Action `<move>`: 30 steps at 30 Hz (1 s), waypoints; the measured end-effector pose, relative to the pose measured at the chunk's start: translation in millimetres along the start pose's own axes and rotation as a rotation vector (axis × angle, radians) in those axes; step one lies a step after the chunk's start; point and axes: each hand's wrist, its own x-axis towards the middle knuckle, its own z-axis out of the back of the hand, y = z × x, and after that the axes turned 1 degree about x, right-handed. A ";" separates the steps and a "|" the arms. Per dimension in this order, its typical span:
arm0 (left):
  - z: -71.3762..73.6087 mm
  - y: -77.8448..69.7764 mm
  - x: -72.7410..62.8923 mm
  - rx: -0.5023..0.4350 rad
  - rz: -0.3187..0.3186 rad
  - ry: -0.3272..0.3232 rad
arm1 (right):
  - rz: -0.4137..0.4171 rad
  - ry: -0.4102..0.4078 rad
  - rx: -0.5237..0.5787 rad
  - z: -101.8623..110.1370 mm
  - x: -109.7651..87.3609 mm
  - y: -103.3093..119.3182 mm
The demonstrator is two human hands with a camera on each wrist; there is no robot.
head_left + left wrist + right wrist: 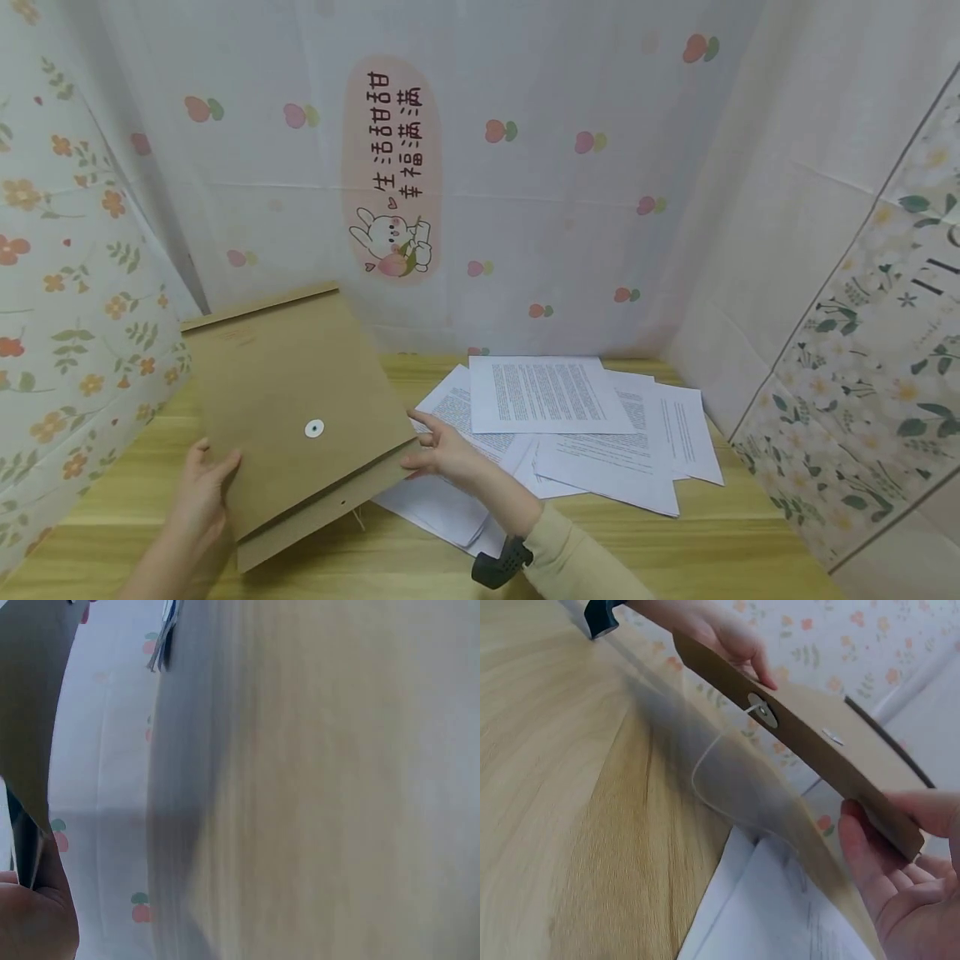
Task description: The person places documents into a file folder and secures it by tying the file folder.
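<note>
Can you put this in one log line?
left hand: holds flat brown cardboard envelope | right hand: holds its corner | envelope: tilted over yellowish wood-grain table | white printed sheets: spread on table

Bare yellowish wood-grain tabletop (727, 542) leaves passage at near right, past white printed paper sheets (551, 396), while the tilted flat brown cardboard envelope (292, 375) blocks the left and pale fruit-patterned fabric (525, 208) closes the back.
</note>
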 end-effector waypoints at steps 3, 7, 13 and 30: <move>8.5 4.5 -2.2 -0.040 -0.069 0.036 | 0.008 -0.038 -0.022 -3.0 2.0 -1.5; 19.0 8.8 -3.0 -0.147 -0.126 0.109 | 0.014 -0.091 -0.030 -6.5 4.4 -4.5; 33.5 10.2 -3.2 -0.048 -0.086 0.163 | 0.029 -0.144 -0.016 -7.3 8.8 -12.4; 52.5 -0.5 -2.5 0.294 0.150 0.149 | 0.081 -0.239 -0.063 -11.3 27.4 -17.7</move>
